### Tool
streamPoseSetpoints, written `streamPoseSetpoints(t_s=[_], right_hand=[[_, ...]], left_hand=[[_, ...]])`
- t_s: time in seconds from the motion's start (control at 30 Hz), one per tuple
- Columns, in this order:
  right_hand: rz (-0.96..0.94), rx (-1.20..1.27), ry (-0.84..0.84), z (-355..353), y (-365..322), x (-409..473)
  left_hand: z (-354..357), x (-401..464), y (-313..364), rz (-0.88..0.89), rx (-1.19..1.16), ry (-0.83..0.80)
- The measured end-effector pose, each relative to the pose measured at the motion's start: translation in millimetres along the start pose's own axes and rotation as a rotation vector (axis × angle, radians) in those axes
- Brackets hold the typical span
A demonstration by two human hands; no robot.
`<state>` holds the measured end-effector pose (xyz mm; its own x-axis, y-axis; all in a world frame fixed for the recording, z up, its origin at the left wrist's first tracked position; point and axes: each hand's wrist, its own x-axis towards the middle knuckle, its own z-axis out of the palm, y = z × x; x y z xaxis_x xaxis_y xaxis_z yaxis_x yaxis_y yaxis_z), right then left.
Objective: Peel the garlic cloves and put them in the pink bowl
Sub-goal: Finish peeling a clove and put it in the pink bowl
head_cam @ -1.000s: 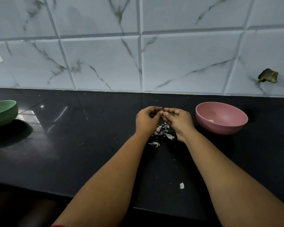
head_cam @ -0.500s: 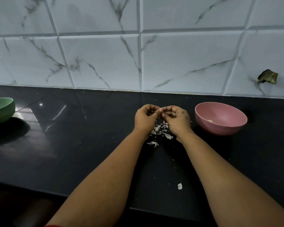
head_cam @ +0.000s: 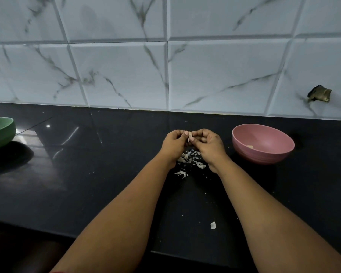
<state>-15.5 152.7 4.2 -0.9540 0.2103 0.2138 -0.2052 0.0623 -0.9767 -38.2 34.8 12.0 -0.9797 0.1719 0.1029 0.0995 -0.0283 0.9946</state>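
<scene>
Both hands meet above the black counter, at its middle. My left hand (head_cam: 174, 143) and my right hand (head_cam: 208, 145) pinch a small garlic clove (head_cam: 190, 136) between their fingertips; a pale strip of skin sticks up from it. Below the hands lies a heap of garlic skins (head_cam: 191, 158). The pink bowl (head_cam: 263, 143) stands to the right of my right hand, a hand's width away, with a pale peeled clove (head_cam: 250, 147) inside.
A green bowl (head_cam: 0, 132) sits at the far left edge of the counter. A single scrap of skin (head_cam: 213, 225) lies near the counter's front edge (head_cam: 106, 236). A tiled wall closes the back, with a broken hole (head_cam: 319, 94) at the right.
The hands stayed together over the skins and shifted slightly. A strip of skin now stands out from the clove between the fingertips.
</scene>
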Motion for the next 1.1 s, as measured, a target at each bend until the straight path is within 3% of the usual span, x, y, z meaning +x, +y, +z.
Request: streamPoseSetpoints(t_s=[0.37, 0.6, 0.87, 1.1], right_hand=[[0.059, 0.217, -0.089, 4.6, -8.0, -4.8], [0.056, 0.211, -0.033, 7.3, -8.2, -5.9], [0.001, 0.158, 0.184, -1.2, -5.2, 4.2], [0.045, 0.128, 0.199, -7.3, 0.4, 6.2]], left_hand=[[3.5, -6.2, 7.2, -0.119, -0.030, 0.050], [-0.3, -5.7, 6.1, 0.028, 0.352, 0.139], [-9.3, -1.0, 7.3, -0.008, 0.396, 0.224], [-16.6, 2.1, -3.3, 0.014, 0.852, 0.065]])
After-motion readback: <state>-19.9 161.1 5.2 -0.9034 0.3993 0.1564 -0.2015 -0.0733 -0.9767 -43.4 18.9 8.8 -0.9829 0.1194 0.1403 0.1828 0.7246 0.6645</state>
